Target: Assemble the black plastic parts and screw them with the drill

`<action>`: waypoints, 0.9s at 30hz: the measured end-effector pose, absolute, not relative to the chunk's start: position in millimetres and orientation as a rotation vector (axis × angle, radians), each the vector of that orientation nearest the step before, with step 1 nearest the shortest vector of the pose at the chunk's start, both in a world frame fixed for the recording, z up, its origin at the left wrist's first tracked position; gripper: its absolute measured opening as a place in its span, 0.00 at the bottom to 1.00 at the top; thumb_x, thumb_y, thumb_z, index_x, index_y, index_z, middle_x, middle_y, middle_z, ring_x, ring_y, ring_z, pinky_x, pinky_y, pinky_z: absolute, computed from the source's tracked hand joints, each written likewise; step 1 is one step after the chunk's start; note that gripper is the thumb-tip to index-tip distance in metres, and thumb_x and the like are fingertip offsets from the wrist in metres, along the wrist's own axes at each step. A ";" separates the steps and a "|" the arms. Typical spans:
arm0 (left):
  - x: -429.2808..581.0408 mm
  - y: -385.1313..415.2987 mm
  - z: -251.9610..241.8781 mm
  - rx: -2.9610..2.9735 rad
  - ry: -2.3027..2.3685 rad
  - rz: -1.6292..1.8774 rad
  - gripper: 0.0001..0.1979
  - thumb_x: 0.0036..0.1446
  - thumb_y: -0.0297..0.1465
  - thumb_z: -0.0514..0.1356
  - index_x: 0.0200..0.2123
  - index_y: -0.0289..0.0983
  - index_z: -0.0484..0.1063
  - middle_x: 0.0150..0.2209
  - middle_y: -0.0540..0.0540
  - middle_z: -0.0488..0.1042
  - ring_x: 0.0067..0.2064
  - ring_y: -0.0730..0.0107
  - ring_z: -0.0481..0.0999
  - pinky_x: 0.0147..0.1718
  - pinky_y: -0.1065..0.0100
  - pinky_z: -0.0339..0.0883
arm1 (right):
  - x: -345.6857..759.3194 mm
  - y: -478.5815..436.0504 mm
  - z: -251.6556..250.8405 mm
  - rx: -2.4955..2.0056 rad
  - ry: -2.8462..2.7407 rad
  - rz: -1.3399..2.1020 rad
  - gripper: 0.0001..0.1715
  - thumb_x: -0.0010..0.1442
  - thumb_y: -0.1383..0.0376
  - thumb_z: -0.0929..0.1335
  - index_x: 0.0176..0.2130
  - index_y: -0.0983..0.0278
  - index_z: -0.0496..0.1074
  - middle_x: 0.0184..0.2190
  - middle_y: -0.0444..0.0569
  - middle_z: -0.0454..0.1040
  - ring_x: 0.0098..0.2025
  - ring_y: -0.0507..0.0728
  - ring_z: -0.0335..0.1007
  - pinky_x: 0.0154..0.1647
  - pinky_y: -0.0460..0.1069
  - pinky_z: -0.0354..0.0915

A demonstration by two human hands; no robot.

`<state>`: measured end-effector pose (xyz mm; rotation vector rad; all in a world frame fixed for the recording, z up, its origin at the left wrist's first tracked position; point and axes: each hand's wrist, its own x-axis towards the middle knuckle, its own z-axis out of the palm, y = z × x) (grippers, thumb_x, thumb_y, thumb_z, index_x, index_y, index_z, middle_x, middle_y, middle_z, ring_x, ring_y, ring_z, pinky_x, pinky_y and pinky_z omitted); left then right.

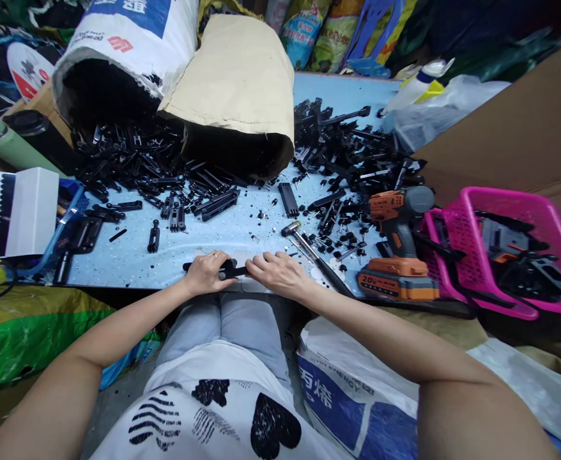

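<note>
At the table's front edge, my left hand (207,273) is closed around a long black plastic part (227,271). Its ends show on both sides of the fingers. My right hand (276,273) is closed at the right end of the same part, fingers bent over it; the fingertips are partly hidden. A hammer (316,255) with a dark handle lies just right of my right hand. Beyond the hands, a flat black plastic piece (289,199) and a small jointed black piece (154,236) rest on the blue table (204,246).
Heaps of black parts (131,153) spill from a white sack (175,38) and a beige sack (242,76). On the right stand an orange cordless drill (398,243) and a pink basket (515,198) of parts. A blue tray (72,211) is at left, a cardboard wall (510,128) at right.
</note>
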<state>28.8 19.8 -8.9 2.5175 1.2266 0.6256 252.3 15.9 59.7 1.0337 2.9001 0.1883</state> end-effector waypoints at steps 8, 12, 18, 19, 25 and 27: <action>68.0 55.2 1.8 2.513 1.078 0.316 0.30 0.53 0.54 0.54 0.49 0.36 0.64 0.42 0.40 0.72 0.45 0.56 0.72 0.42 0.62 0.65 | 294.8 25.4 16.5 1.169 3.003 0.034 0.20 0.67 0.54 0.58 0.41 0.64 0.70 0.35 0.51 0.72 0.37 0.55 0.65 0.34 0.49 0.51; 134.7 130.9 9.6 2.396 1.273 0.479 0.21 0.66 0.38 0.44 0.56 0.34 0.59 0.49 0.36 0.68 0.51 0.58 0.69 0.48 0.61 0.61 | 305.4 14.2 -15.4 1.322 3.041 -0.087 0.20 0.66 0.54 0.59 0.43 0.65 0.70 0.38 0.52 0.72 0.39 0.56 0.64 0.39 0.50 0.55; 208.5 211.0 -6.7 2.243 1.423 0.373 0.15 0.62 0.27 0.49 0.49 0.29 0.67 0.48 0.30 0.68 0.48 0.54 0.70 0.46 0.60 0.61 | 311.0 12.9 -18.4 1.391 3.050 -0.237 0.20 0.65 0.54 0.59 0.46 0.64 0.69 0.39 0.53 0.72 0.41 0.57 0.65 0.40 0.51 0.59; 212.6 212.9 -10.3 2.238 1.423 0.368 0.13 0.61 0.25 0.50 0.46 0.28 0.69 0.46 0.30 0.69 0.48 0.55 0.71 0.46 0.60 0.62 | 317.9 24.3 -14.8 1.490 3.040 -0.217 0.19 0.66 0.55 0.59 0.47 0.64 0.69 0.40 0.53 0.72 0.42 0.57 0.65 0.41 0.51 0.59; 181.7 185.1 0.2 2.259 1.414 0.455 0.10 0.58 0.23 0.53 0.41 0.29 0.71 0.43 0.36 0.73 0.46 0.60 0.72 0.46 0.63 0.63 | 372.4 140.4 -6.0 2.161 2.567 0.097 0.16 0.64 0.68 0.58 0.45 0.65 0.71 0.41 0.57 0.72 0.44 0.60 0.62 0.41 0.51 0.60; 146.2 163.1 12.6 2.236 1.398 0.577 0.08 0.57 0.27 0.57 0.39 0.31 0.72 0.41 0.40 0.74 0.45 0.63 0.73 0.46 0.65 0.64 | 380.4 169.1 -5.7 2.127 2.509 0.038 0.14 0.61 0.71 0.60 0.42 0.67 0.72 0.38 0.57 0.73 0.42 0.59 0.62 0.41 0.51 0.60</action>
